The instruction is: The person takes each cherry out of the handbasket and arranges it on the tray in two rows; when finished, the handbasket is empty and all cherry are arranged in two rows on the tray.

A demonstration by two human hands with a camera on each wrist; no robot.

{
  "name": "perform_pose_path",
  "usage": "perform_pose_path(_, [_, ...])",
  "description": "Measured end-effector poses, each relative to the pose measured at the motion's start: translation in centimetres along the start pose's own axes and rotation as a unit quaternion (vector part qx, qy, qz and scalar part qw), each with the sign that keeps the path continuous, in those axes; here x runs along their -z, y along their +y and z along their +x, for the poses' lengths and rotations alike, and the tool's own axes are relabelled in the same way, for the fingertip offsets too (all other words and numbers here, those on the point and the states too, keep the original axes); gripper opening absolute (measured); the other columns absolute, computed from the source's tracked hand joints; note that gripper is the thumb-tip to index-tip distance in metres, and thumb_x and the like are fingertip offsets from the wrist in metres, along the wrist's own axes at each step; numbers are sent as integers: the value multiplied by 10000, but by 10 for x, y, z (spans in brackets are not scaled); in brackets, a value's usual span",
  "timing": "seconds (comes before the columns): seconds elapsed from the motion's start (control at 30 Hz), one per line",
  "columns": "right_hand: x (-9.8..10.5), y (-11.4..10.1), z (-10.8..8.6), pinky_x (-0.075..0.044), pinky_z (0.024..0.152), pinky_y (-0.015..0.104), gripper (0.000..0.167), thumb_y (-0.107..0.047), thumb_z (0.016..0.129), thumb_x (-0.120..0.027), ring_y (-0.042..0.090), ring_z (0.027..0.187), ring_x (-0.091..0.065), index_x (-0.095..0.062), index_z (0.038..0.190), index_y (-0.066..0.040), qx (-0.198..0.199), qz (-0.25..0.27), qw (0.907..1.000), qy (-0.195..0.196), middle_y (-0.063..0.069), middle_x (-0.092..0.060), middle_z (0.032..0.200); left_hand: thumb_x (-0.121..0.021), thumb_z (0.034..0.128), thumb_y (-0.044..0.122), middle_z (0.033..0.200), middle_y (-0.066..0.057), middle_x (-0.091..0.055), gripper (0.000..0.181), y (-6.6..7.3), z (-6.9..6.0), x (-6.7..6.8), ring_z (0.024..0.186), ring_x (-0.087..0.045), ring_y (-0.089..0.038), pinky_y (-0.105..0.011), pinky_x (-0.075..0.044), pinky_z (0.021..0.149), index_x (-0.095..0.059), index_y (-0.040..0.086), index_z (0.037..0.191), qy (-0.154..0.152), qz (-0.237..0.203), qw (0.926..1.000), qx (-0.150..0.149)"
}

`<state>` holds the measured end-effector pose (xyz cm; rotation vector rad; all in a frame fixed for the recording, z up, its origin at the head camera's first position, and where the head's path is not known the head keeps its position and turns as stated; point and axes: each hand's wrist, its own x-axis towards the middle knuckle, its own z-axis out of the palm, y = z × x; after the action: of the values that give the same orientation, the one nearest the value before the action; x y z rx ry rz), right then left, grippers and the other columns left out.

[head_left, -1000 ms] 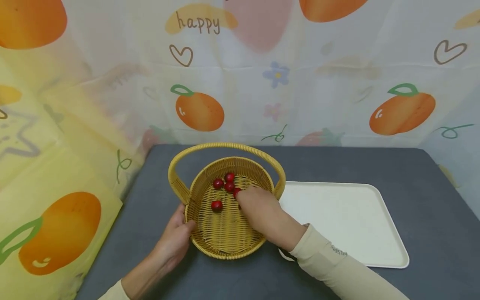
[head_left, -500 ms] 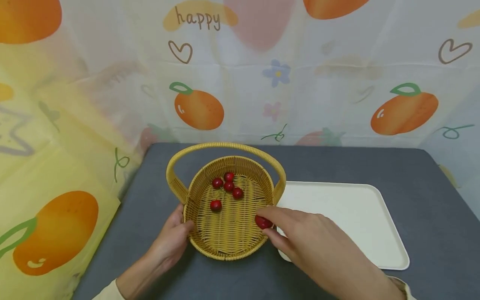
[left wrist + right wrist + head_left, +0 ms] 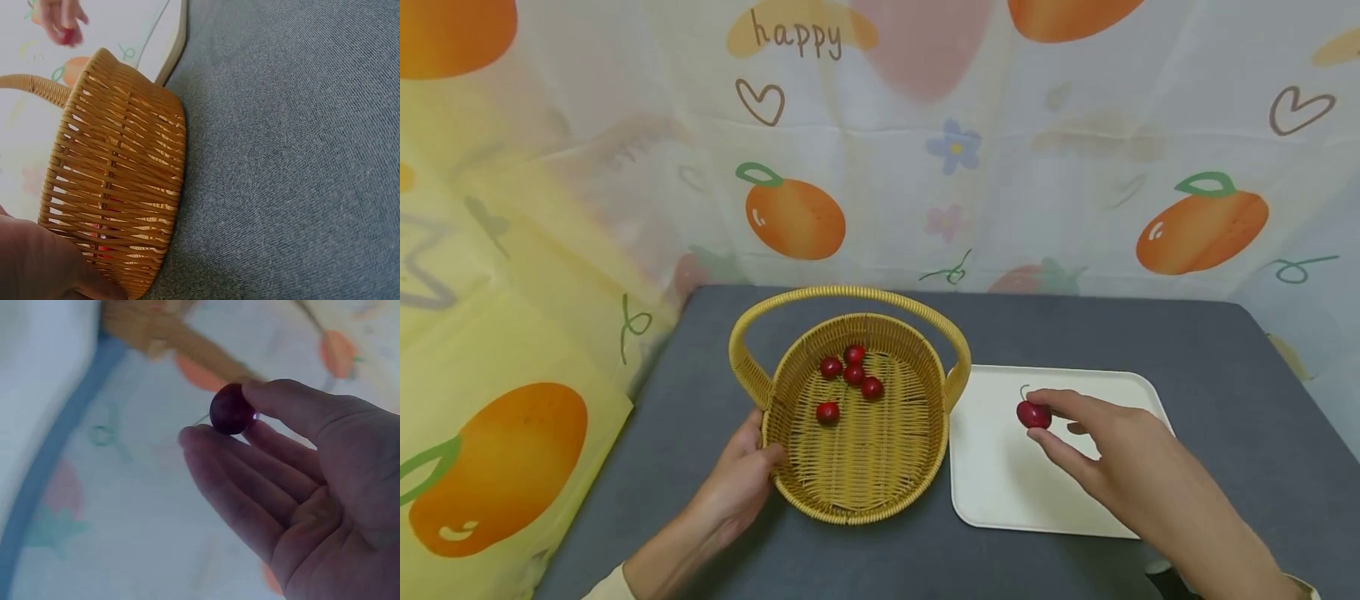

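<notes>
Between thumb and fingertips my right hand (image 3: 1138,462) pinches a dark red cherry (image 3: 1033,414) with a thin stem, over the white tray (image 3: 1000,492). The right wrist view shows the same cherry (image 3: 231,409) close up, its stem pointing left. My left hand (image 3: 741,479) grips the near left side of a round yellow wicker basket (image 3: 865,467), thumb over the rim. Several red cherries (image 3: 853,374) lie inside, mostly toward the back. In the left wrist view the basket's woven side (image 3: 119,169) stands beside the left hand (image 3: 44,262).
The basket's tall arched handle (image 3: 850,292) rises over its back half. Right of the basket lies the tray, on a dark grey cloth-covered table (image 3: 1075,321). A fruit-printed curtain (image 3: 880,183) hangs behind and to the left.
My right hand has lifted a cherry out of the basket and carried it right, over the tray. The left hand keeps its grip on the basket, which has barely shifted.
</notes>
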<state>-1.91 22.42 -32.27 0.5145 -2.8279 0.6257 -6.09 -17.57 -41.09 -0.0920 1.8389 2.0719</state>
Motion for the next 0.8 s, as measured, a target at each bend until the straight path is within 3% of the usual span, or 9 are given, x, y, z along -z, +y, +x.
perform_pose_path(0.2, [-35, 24, 20, -608, 832, 401, 260, -238, 944, -804, 153, 935, -741, -756, 1200, -241, -107, 290, 9988, -386, -169, -759, 1094, -361, 928, -142, 1664, -162, -281, 783, 1, 1, 0, 1517, -279, -298, -360, -357, 1162, -134, 67, 1648, -10, 56, 10000, 17])
perform_pose_path(0.47, [-69, 28, 44, -603, 831, 447, 240, -145, 926, -816, 243, 927, -734, -759, 1158, -155, -37, 372, 9978, -556, -98, -769, 1030, -350, 921, -157, 1671, -165, -277, 802, -2, -3, 1, 1515, -272, -303, -310, -384, 1142, -130, 75, 1657, -45, -108, 9999, -79])
perform_pose_path(0.8, [-96, 35, 54, -576, 731, 387, 209, -115, 901, -833, 154, 804, -694, -759, 1094, -88, -61, -2, 9981, -611, -39, -760, 910, -356, 910, -161, 1677, -156, -266, 816, -3, -1, -1, 1527, -260, -286, -303, -354, 1165, -128, 75, 1657, -15, -163, 9998, -108])
